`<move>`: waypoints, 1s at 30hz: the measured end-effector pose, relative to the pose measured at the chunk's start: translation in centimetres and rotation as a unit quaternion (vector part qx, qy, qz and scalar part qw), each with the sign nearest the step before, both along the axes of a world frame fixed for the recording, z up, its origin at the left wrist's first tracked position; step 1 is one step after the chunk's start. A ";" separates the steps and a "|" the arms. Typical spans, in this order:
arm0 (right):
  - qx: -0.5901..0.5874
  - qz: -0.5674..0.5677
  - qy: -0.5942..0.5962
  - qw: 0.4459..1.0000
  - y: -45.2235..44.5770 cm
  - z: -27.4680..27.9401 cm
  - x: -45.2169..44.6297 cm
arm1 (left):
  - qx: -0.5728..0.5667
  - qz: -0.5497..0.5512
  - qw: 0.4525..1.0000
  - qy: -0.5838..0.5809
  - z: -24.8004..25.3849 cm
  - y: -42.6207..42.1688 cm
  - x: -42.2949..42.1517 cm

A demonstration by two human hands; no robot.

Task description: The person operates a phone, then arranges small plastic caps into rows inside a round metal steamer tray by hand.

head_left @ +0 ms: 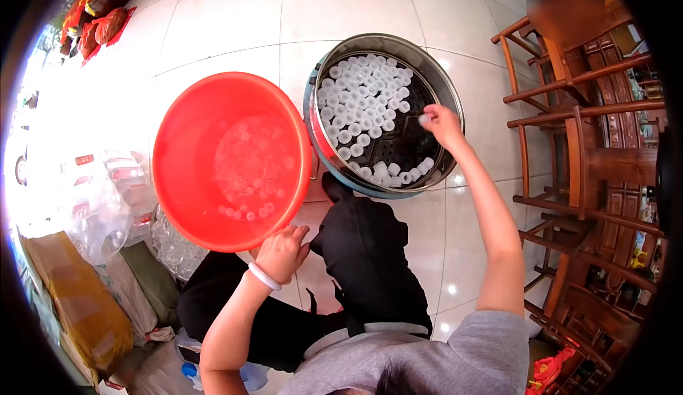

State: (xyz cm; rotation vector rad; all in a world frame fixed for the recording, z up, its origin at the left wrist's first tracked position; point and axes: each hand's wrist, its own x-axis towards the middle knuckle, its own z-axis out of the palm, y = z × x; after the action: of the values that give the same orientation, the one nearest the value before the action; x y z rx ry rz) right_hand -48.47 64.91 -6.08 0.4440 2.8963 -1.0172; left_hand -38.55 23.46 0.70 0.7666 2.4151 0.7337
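My right hand (445, 126) reaches over the right side of a round metal-rimmed steamer tray (455, 86), its fingertips pinched on a small whitish cup-shaped piece (425, 120). Many similar white pieces (364, 95) stand close together on the tray's dark perforated base, with another row along its near edge. My left hand (282, 253) is closed, its fingers curled beside the near rim of a large red tub (181, 146); whether they hold anything is hidden. At the bottom of the tub lie more small translucent pieces (249, 206), seemingly in water.
Wooden chairs (576, 153) line the right side, with a blurred round shape above. Clear plastic bags (99, 206), a taped cardboard box (78, 295) and sacks lie at left. Dark jars with red cloth (107, 25) stand at the upper left. White tiles (341, 4) cover the floor.
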 end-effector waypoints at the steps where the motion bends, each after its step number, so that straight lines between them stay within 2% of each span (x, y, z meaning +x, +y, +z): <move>1: 0.028 -0.017 0.048 0.998 0.3 -0.7 -0.7 | 0.000 -0.001 1.000 0.000 -0.1 0.0 0.0; 4: -0.012 -0.088 0.072 0.993 0.8 -1.8 -3.0 | -0.006 0.008 1.000 -0.016 0.4 0.2 -0.2; 8: 0.003 -0.106 0.074 0.992 0.7 -4.1 -5.5 | 0.001 0.016 1.000 -0.027 0.3 0.1 -0.2; 10: -0.051 -0.134 0.068 0.987 0.4 -5.0 -6.3 | -0.002 0.011 1.000 -0.020 0.4 0.2 -0.3; 16: -0.080 -0.114 0.102 0.985 0.1 -5.4 -7.2 | 0.001 -0.004 1.000 0.006 -0.1 0.0 -0.3; 18: -0.214 -0.147 0.079 0.962 0.0 -4.4 -6.9 | 0.002 -0.003 1.000 0.004 0.0 0.1 -0.3; 19: -0.214 -0.147 0.079 0.962 0.5 -4.2 -6.5 | 0.002 -0.003 1.000 0.004 0.0 0.1 -0.3; 21: 0.036 -0.032 0.059 0.997 1.7 -3.5 -5.7 | 0.002 0.003 1.000 -0.009 0.3 0.2 -0.4; 22: 0.036 -0.031 0.058 0.997 1.5 -2.5 -5.3 | 0.001 0.010 1.000 -0.022 0.3 0.2 -0.4; 23: 0.039 0.043 -0.073 0.996 1.1 -0.6 -4.5 | 0.001 0.010 1.000 -0.023 0.3 0.2 -0.4; 24: 0.042 0.115 -0.204 0.971 0.8 1.1 -3.7 | 0.002 0.010 1.000 -0.024 0.3 0.2 -0.3; 26: 0.070 0.195 -0.335 0.919 -0.8 3.6 -1.8 | 0.005 0.008 1.000 -0.025 0.1 0.3 -0.3; 28: 0.096 0.184 -0.421 0.883 -2.8 5.6 0.2 | 0.005 -0.008 1.000 -0.002 -0.1 0.3 -0.3; 30: 0.175 0.265 -0.359 0.878 -2.1 3.4 1.9 | 0.006 -0.010 1.000 0.003 -0.3 0.3 -0.1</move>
State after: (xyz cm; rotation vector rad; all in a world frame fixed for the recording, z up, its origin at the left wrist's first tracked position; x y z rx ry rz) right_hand -46.57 62.79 -2.64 -0.0027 2.2812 -0.1697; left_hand -38.69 23.79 0.37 0.7965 2.4067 0.7398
